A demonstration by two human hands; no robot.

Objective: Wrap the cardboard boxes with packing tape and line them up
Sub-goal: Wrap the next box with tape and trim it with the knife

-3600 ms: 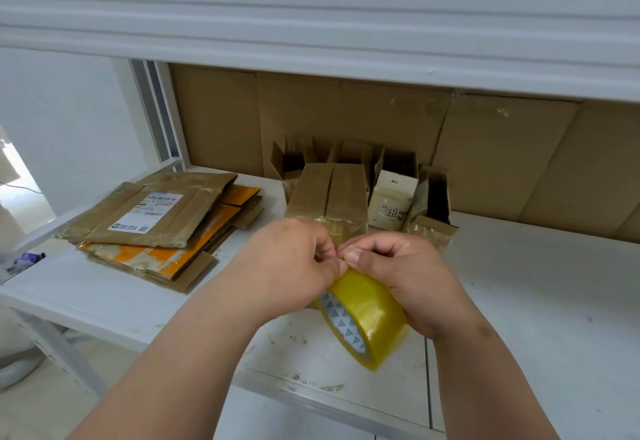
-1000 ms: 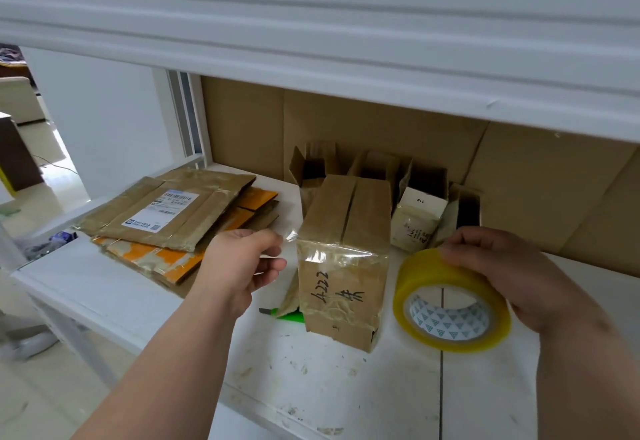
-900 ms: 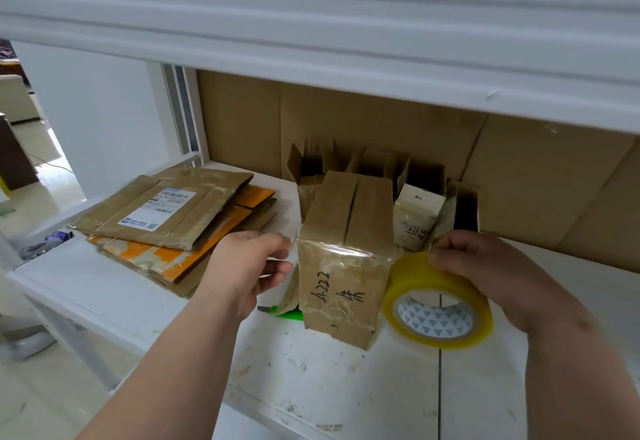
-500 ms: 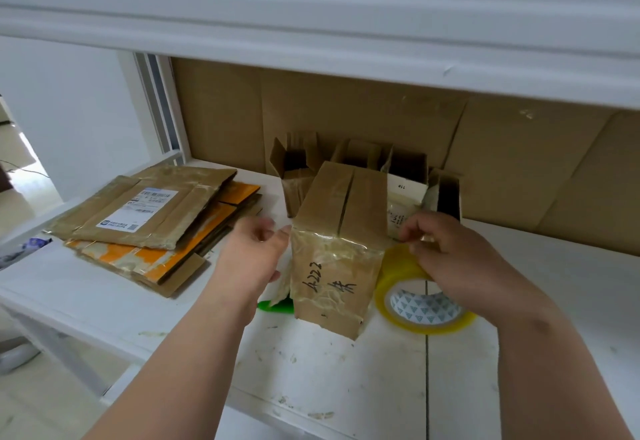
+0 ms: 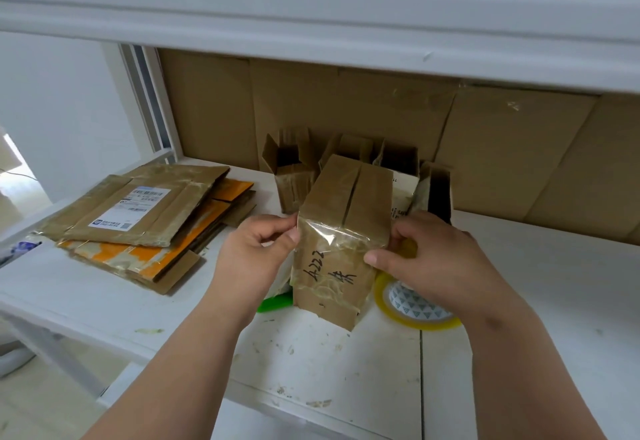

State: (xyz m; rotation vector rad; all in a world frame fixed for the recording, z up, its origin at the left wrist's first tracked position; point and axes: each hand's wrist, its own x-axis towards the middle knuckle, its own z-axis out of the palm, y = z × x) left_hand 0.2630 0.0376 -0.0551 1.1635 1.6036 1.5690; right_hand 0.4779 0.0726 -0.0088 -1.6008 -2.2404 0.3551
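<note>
Box [image 5: 341, 232], cardboard, upright, marked "A222" in black pen on its near face: it stands at the middle of the white shelf [image 5: 554, 301], and you have it between both hands. A band of clear tape [image 5: 337, 235] crosses the near face just under the top edge, glossy and wrinkled.

Left hand [image 5: 258, 252]: fingers curled at the box's left corner, pinching or pressing the tape end there. Right hand [image 5: 429, 259]: thumb laid on the right end of the band at the near right corner, fingers curled round behind the box. Whether they also grip the roll, the view does not show.

Tape roll [image 5: 415, 304], yellow, patterned core: it sits on the shelf just right of the box, partly under your right wrist.

Other boxes [image 5: 294, 169], small, several with open tops: clustered against the cardboard backing behind the one in hand, in no clear line. I cannot tell how much tape they carry.

Flattened cartons [image 5: 145, 211], stacked, one with a white shipping label: on the shelf's left side, well apart from the work.

Green item [image 5: 275, 301]: low at the box's left foot, mostly hidden.

Progress, by my reading: early to middle. The band on this box looks nearly laid, but its top seam shows no fresh tape. Left for you: finish it, wrap the rest, line them up.
</note>
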